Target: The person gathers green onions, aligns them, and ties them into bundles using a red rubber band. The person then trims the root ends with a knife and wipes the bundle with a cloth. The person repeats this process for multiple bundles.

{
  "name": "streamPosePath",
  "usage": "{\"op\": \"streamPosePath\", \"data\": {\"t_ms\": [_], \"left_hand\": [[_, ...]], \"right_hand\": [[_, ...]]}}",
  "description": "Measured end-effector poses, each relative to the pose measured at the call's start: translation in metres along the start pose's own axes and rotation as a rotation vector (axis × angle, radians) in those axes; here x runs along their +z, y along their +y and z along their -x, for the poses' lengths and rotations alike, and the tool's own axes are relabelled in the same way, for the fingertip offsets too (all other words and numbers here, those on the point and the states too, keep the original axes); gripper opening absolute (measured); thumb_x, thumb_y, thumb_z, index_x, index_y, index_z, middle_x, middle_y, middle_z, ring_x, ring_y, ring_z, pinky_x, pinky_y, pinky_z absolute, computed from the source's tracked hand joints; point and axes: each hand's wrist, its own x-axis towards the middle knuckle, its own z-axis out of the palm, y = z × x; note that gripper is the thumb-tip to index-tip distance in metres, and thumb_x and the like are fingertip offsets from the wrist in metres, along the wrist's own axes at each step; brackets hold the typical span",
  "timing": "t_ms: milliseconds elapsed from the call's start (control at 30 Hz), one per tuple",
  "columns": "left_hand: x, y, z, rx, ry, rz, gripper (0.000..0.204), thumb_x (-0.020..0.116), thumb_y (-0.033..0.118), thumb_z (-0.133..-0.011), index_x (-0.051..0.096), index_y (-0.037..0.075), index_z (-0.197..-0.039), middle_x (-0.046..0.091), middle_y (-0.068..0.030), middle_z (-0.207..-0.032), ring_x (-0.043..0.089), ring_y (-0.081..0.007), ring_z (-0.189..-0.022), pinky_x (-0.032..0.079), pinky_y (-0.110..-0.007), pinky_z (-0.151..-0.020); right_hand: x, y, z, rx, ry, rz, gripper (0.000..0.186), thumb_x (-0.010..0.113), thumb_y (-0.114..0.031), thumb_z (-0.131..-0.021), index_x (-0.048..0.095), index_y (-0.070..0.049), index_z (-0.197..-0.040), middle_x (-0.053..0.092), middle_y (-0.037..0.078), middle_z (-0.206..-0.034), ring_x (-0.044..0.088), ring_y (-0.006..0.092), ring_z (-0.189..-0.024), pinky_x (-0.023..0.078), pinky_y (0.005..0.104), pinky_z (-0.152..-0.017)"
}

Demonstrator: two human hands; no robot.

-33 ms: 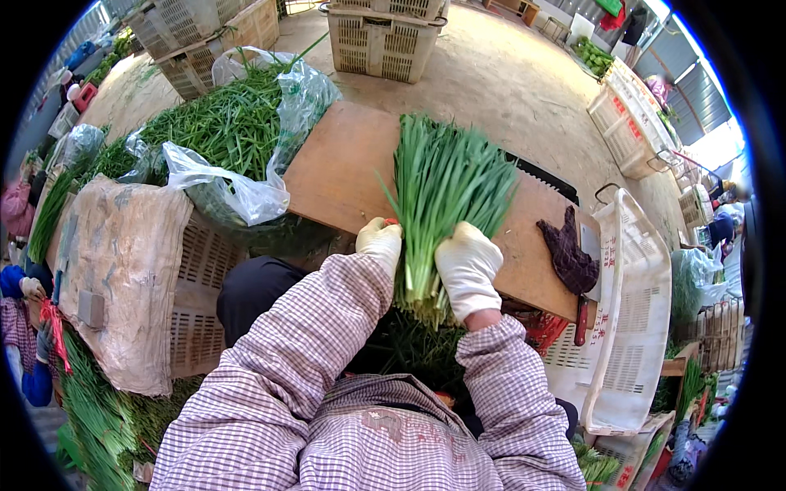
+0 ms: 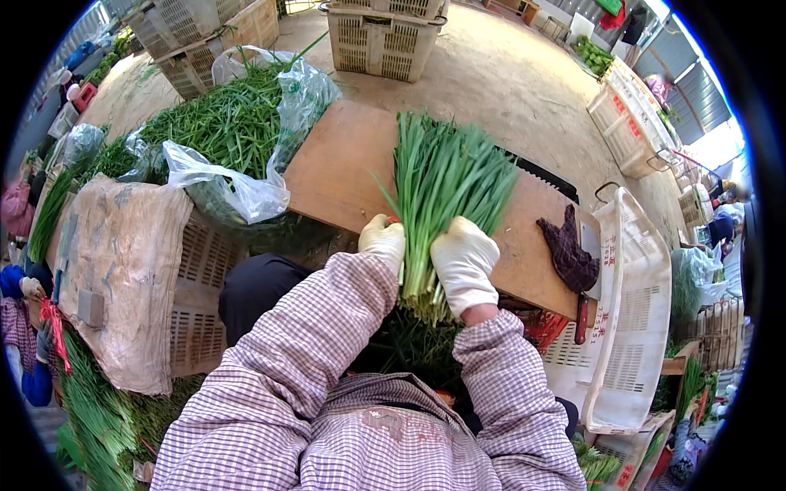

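The bunch of long green leaves [image 2: 458, 176] lies across the table [image 2: 340, 159], its pale stem ends overhanging the near edge. The left hand [image 2: 382, 239], gloved, is curled against its left side; the right hand [image 2: 465, 262], gloved, grips the right side. Tabletop shows leftward up to the plastic bag [image 2: 237, 190], and rightward up to the dark cloth [image 2: 568, 252]. The red-handled knife [image 2: 581, 321] sits at the right end, just beside the white crate [image 2: 634, 315].
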Motion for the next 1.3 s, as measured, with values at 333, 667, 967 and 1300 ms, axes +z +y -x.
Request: {"op": "streamPosePath", "data": {"t_ms": [333, 667, 967, 1300], "left_hand": [[0.002, 0.056, 0.046, 0.26, -0.004, -0.734, 0.024, 0.058, 0.023, -0.081, 0.06, 0.003, -0.094, 0.06, -0.0183, -0.101, 0.06, -0.0329, -0.094, 0.047, -0.04, -0.083], [0.003, 0.027, 0.032, 0.221, 0.035, -0.428, 0.019, 0.057, 0.018, -0.077, 0.06, 0.0, -0.081, 0.062, -0.0198, -0.08, 0.062, -0.0328, -0.075, 0.047, -0.04, -0.071], [0.003, 0.024, 0.024, 0.113, 0.049, -0.245, 0.018, 0.053, 0.016, -0.077, 0.055, -0.002, -0.082, 0.059, -0.024, -0.082, 0.058, -0.0387, -0.08, 0.045, -0.042, -0.074], [0.018, 0.081, 0.015, 0.198, -0.071, -0.581, 0.03, 0.05, 0.019, -0.082, 0.059, 0.002, -0.104, 0.059, -0.0206, -0.109, 0.057, -0.0341, -0.103, 0.044, -0.04, -0.09]], "right_hand": [[-0.003, 0.037, 0.009, 0.389, -0.047, -0.815, 0.023, 0.068, -0.021, -0.078, 0.06, -0.001, -0.07, 0.054, 0.011, -0.054, 0.049, 0.0182, -0.049, 0.042, 0.0326, -0.052], [0.005, 0.013, 0.014, -0.195, 0.157, -0.029, 0.012, 0.062, -0.016, -0.074, 0.06, -0.008, -0.066, 0.061, 0.01, -0.061, 0.059, 0.0295, -0.055, 0.044, 0.0388, -0.055], [-0.002, 0.001, 0.003, 0.019, 0.045, -0.188, 0.015, 0.065, -0.019, -0.075, 0.061, -0.007, -0.068, 0.062, 0.014, -0.063, 0.062, 0.0334, -0.061, 0.049, 0.0413, -0.059], [0.004, 0.041, -0.03, 0.146, 0.059, -0.281, 0.021, 0.063, -0.026, -0.08, 0.061, -0.006, -0.076, 0.061, 0.019, -0.067, 0.061, 0.0375, -0.067, 0.048, 0.0422, -0.062]]}}
